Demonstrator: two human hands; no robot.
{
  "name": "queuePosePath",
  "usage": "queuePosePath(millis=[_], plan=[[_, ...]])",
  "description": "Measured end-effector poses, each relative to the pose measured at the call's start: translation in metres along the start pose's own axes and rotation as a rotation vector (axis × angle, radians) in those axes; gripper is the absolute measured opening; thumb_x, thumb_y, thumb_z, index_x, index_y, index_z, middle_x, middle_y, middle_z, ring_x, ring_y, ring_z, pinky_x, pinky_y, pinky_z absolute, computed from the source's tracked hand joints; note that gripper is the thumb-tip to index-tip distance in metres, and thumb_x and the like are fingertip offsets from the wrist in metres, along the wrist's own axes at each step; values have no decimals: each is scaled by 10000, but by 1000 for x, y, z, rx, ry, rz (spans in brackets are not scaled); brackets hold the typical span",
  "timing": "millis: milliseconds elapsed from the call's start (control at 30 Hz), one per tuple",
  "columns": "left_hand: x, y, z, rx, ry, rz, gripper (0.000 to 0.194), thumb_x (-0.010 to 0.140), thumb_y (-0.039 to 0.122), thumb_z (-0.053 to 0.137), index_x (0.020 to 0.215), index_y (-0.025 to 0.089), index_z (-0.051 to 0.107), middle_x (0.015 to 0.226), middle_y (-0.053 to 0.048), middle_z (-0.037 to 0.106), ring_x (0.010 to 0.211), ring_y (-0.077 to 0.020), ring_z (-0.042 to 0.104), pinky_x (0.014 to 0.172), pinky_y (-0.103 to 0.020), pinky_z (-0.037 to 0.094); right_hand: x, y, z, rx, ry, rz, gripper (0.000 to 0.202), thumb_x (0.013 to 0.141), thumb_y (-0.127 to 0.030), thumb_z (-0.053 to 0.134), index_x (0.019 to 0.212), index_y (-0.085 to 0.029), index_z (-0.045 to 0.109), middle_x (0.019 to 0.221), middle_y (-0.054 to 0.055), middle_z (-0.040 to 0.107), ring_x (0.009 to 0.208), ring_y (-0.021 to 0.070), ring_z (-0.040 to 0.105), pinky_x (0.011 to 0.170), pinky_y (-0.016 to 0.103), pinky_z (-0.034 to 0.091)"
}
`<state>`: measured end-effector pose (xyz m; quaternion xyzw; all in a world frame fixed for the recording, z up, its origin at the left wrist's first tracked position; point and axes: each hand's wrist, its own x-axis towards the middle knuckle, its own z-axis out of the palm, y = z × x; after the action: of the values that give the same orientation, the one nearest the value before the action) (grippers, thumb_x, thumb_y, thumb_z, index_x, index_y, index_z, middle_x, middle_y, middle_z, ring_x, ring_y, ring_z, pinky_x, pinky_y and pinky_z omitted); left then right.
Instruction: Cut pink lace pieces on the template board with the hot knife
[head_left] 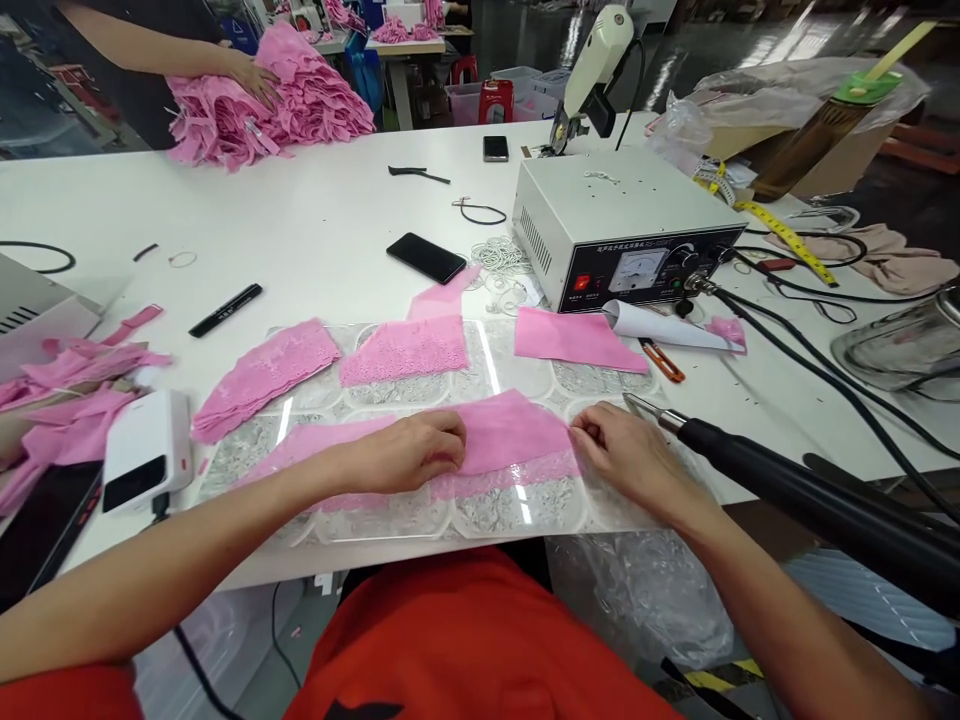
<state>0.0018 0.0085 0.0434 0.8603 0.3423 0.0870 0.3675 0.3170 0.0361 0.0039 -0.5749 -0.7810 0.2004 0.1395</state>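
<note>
A pink fabric piece with a lacy lower edge (517, 430) lies over a clear patterned plastic sheet (420, 522) at the table's front edge. My left hand (420, 448) is closed on the middle of this fabric, fingertips curled down. At its right corner, my right hand (630, 450) pinches the edge between thumb and fingers. Just right of that hand, a black rod-shaped tool with a pointed metal tip (757, 465) slants in, held by neither hand. Behind lie a stack of pink lace pieces (266, 375), another lace piece (409, 350) and a plain pink piece (574, 338).
A grey control box (630, 220) with cables stands at the back right, an orange cutter (661, 360) before it. A black phone (426, 258), a marker (225, 310) and a white power bank (148, 450) lie around. Across the table, a co-worker's hand (255, 78) rests on pink fabric.
</note>
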Motion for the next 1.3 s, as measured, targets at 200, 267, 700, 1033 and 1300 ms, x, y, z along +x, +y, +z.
queuePosePath(millis=[200, 267, 700, 1033, 1300], plan=[[-3, 2, 3, 96, 26, 80, 286, 1031, 167, 431, 830, 158, 635, 982, -66, 618, 869, -163, 585, 862, -296, 448, -11, 1, -13, 192, -41, 40, 229, 849, -379, 528, 715, -221, 625, 699, 27, 688, 626, 160, 589, 591, 294, 412], [-5, 2, 5, 168, 24, 86, 277, 1011, 119, 440, 833, 160, 648, 981, -66, 628, 881, -168, 593, 885, -307, 438, -16, 2, -15, 265, -87, 59, 234, 844, -392, 545, 708, -223, 630, 678, 23, 688, 618, 162, 601, 582, 292, 437], [82, 28, 29, 242, 34, 60, 168, 963, 129, 600, 1052, 136, 742, 1073, -95, 673, 919, -202, 651, 801, -292, 494, -18, 11, -5, 593, -110, 218, 324, 731, -489, 693, 912, -220, 684, 708, 33, 727, 687, 193, 686, 672, 333, 524], [136, 31, 48, 121, 36, 6, 75, 900, 152, 713, 879, 151, 784, 882, -45, 661, 783, -161, 651, 724, -246, 489, -21, 16, -1, 716, -104, 254, 380, 687, -524, 767, 908, -226, 684, 762, 48, 782, 666, 195, 696, 615, 317, 508], [130, 20, 51, 87, 93, 55, 166, 933, 117, 644, 941, 167, 802, 915, -54, 711, 822, -161, 660, 763, -251, 494, -30, 14, -7, 563, -64, 161, 281, 807, -480, 633, 827, -232, 763, 792, 40, 780, 701, 202, 689, 609, 322, 508]])
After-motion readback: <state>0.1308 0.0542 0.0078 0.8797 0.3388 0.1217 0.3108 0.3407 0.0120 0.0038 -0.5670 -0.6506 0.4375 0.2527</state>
